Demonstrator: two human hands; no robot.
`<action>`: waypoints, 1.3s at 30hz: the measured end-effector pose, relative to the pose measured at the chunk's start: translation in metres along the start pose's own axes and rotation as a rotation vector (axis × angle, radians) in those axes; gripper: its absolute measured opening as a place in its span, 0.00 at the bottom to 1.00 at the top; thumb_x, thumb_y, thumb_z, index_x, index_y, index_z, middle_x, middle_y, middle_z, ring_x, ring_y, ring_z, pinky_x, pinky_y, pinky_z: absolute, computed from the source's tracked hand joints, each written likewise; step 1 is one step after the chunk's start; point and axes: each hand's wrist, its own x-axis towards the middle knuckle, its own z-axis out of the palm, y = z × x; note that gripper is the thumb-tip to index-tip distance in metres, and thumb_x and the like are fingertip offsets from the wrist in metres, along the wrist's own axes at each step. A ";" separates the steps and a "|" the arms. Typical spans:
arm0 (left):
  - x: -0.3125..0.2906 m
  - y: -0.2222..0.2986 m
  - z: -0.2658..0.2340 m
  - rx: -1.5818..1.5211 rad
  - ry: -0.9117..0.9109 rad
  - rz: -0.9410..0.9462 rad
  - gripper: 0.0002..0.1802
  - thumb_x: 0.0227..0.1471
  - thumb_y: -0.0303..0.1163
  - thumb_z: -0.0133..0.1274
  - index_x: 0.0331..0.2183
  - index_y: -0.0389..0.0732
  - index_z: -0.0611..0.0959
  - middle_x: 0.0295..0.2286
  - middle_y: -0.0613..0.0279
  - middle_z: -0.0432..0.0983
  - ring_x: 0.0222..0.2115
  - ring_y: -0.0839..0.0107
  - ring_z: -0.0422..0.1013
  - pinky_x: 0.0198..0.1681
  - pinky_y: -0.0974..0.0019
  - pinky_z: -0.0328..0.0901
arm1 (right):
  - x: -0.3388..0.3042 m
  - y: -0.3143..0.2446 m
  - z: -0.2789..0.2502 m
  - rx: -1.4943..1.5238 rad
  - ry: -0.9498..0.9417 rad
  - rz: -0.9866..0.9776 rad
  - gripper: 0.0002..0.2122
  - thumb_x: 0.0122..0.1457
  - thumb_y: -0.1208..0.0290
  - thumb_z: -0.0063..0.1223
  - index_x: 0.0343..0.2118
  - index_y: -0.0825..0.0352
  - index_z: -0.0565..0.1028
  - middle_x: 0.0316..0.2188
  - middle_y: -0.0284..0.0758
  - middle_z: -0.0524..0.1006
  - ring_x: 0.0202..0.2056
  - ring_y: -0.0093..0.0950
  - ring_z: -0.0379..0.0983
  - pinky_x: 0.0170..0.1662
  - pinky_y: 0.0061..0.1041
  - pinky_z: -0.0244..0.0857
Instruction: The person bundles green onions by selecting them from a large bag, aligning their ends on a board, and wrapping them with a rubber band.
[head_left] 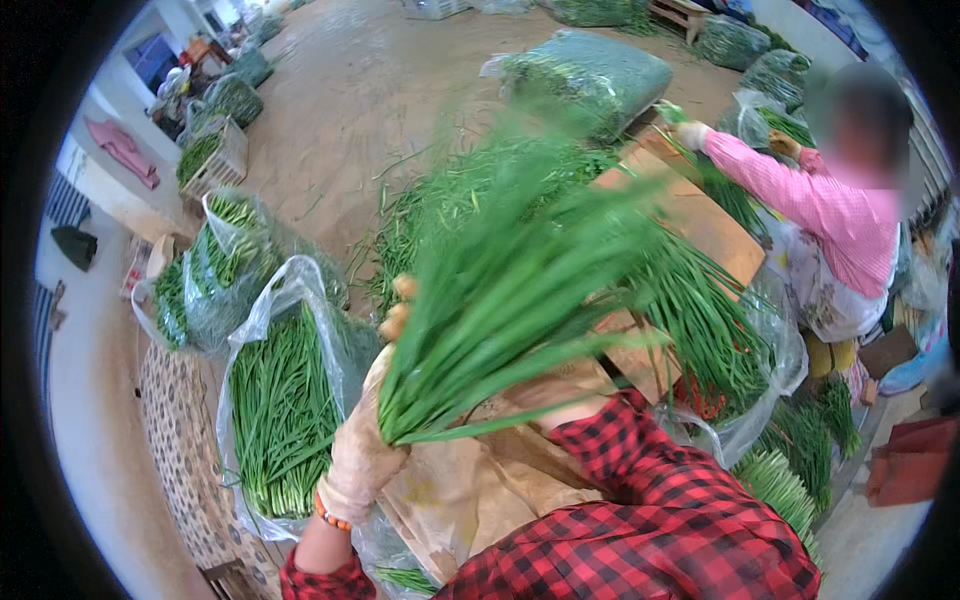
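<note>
The left hand point(362, 435) grips the green bunch point(490, 310) by its base, blades fanning forward-right. They hide the right hand; its hold I cannot tell.

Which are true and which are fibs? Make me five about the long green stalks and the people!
1. The left hand, in an off-white glove, grips a bunch of long green stalks. True.
2. The orange beaded bracelet is on the right wrist. False: it is on the left.
3. A clear plastic bag beside the left hand holds more green stalks. True.
4. The co-worker wears a blue long-sleeved shirt. False: that shirt is pink.
5. The right sleeve is red-and-black checked fabric. True.
</note>
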 end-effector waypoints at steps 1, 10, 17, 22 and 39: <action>0.022 0.013 -0.001 0.121 -0.014 0.156 0.43 0.40 0.20 0.54 0.58 0.40 0.56 0.50 0.51 0.66 0.47 0.56 0.68 0.46 0.64 0.66 | -0.025 -0.027 -0.012 0.062 0.035 -0.057 0.26 0.60 0.56 0.40 0.59 0.60 0.56 0.58 0.40 0.59 0.59 0.37 0.53 0.62 0.41 0.47; 0.199 0.106 0.071 0.297 -0.437 0.497 0.47 0.43 0.24 0.51 0.61 0.54 0.46 0.25 0.55 0.75 0.24 0.57 0.74 0.21 0.57 0.68 | -0.275 -0.183 -0.109 0.262 0.003 -0.839 0.26 0.60 0.57 0.40 0.60 0.59 0.55 0.59 0.40 0.56 0.61 0.37 0.50 0.63 0.42 0.43; 0.336 0.125 0.159 0.416 -0.335 0.909 0.53 0.38 0.20 0.54 0.61 0.60 0.47 0.34 0.56 0.74 0.27 0.62 0.75 0.22 0.63 0.69 | -0.383 -0.206 -0.166 0.248 -0.036 -1.058 0.26 0.60 0.57 0.40 0.61 0.59 0.54 0.60 0.39 0.55 0.62 0.37 0.48 0.64 0.43 0.40; 0.382 0.122 0.206 0.463 -0.491 0.854 0.57 0.33 0.21 0.58 0.61 0.61 0.46 0.33 0.58 0.75 0.30 0.60 0.75 0.28 0.62 0.70 | -0.403 -0.199 -0.176 0.232 0.477 -0.852 0.26 0.61 0.50 0.34 0.56 0.64 0.60 0.52 0.41 0.64 0.55 0.36 0.58 0.61 0.41 0.49; 0.404 0.075 0.234 0.426 -0.320 0.959 0.53 0.38 0.25 0.56 0.61 0.64 0.47 0.23 0.57 0.72 0.23 0.61 0.73 0.19 0.60 0.68 | -0.250 -0.306 -0.167 -1.823 0.583 0.582 0.56 0.38 0.42 0.61 0.62 0.70 0.38 0.60 0.57 0.45 0.63 0.49 0.38 0.64 0.39 0.36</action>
